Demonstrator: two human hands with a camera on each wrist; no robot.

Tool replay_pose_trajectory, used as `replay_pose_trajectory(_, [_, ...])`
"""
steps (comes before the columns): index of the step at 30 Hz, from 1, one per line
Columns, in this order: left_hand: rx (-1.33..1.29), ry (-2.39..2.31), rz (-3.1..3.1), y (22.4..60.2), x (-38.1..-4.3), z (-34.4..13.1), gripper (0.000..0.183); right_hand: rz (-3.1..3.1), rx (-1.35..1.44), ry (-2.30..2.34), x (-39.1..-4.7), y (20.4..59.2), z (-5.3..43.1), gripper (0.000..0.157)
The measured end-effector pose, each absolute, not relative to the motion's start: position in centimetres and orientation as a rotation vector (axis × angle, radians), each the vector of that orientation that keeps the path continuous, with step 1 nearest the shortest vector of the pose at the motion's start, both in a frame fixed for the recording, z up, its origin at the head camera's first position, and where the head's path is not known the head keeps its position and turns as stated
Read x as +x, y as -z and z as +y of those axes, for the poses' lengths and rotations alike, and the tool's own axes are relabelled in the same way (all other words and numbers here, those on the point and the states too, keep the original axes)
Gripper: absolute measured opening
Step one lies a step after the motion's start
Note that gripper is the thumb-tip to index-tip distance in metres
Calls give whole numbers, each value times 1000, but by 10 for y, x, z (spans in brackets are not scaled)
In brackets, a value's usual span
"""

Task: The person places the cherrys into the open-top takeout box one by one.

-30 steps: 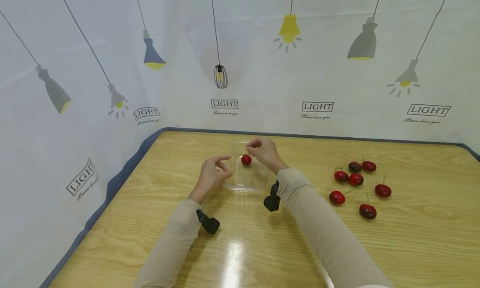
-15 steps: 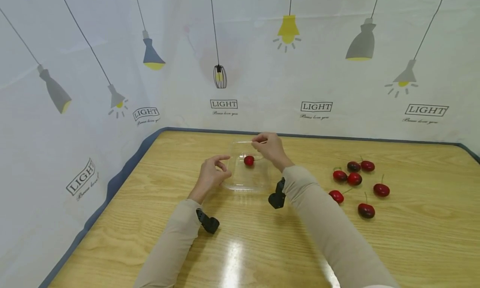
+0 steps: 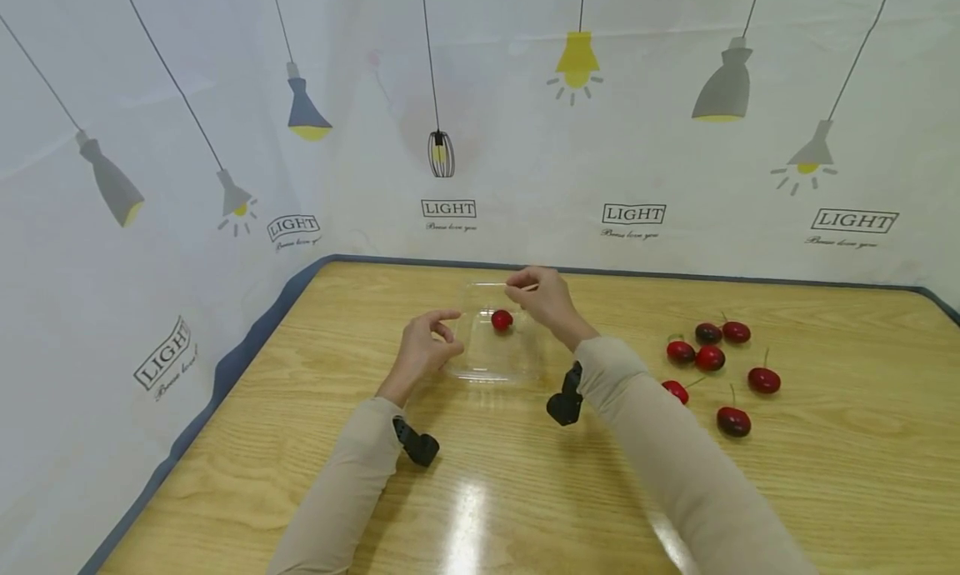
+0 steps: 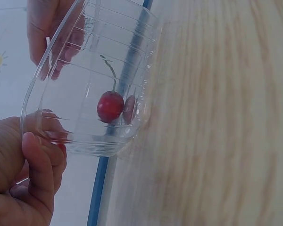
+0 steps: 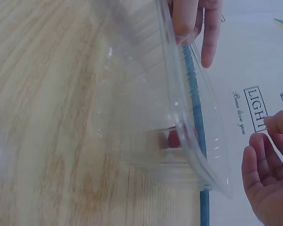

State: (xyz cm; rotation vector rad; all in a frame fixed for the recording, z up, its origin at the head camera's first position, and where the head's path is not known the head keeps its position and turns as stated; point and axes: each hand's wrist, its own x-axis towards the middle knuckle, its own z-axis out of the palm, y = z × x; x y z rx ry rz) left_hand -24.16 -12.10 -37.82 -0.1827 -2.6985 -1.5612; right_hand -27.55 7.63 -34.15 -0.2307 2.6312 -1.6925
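The right hand is drawing back from the cherry, its fingers loosely bent and gripping nothing that shows. The cherry is lying inside the clear box, having shifted slightly toward those fingers, its stem appearing free in the left-wrist view. The left hand is grasping the box at its rim, so the fruit is sitting between the two hands' fingertips. This cherry is probably counting as placed; seven other cherries are lying well to the right of the right fingers, so the filling is seemingly just beginning.
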Motion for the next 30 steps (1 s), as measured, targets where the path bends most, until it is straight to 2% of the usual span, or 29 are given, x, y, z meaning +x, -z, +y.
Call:
replay_pose_trajectory(15, [-167, 1595, -2709, 378, -240, -122, 49, 2625, -382, 1676, -256, 336, 76, 22])
replay_pose_trajectory(30, [-172, 1594, -2704, 379, -242, -122, 49, 2621, -518, 1674, -235, 334, 100, 20])
